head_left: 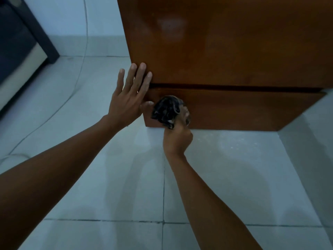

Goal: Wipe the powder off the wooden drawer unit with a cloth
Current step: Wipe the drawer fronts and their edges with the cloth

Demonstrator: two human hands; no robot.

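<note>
- Unit: wooden drawer unit with a glossy brown finish, standing on the pale tiled floor. A dark seam separates the tall upper face from a lower band at the base.
- Cloth: dark, bunched into a wad, pressed against the lower band near its left corner, just above the floor.
- Right hand: fingers curled round the cloth, gripping it from below and behind.
- Left hand: fingers straight and spread, flat against the left corner of the unit at the seam; holds nothing, apparently bracing.
- Powder: faint pale speckling on the floor right of the cloth; a dull pale patch high on the upper face could be powder or glare, cannot tell.
- Handling, judged: cloth soft, light, takes any shape; best kept wadded in the palm. Unit rigid and heavy-looking; lacquer likely slick, so powder should lift easily. Steady it by the corner edge.
- Cable: thin, pale, trails across the floor at left.
- Dark furniture: far left, well apart.
- Writing, brands, labels: none visible.
</note>
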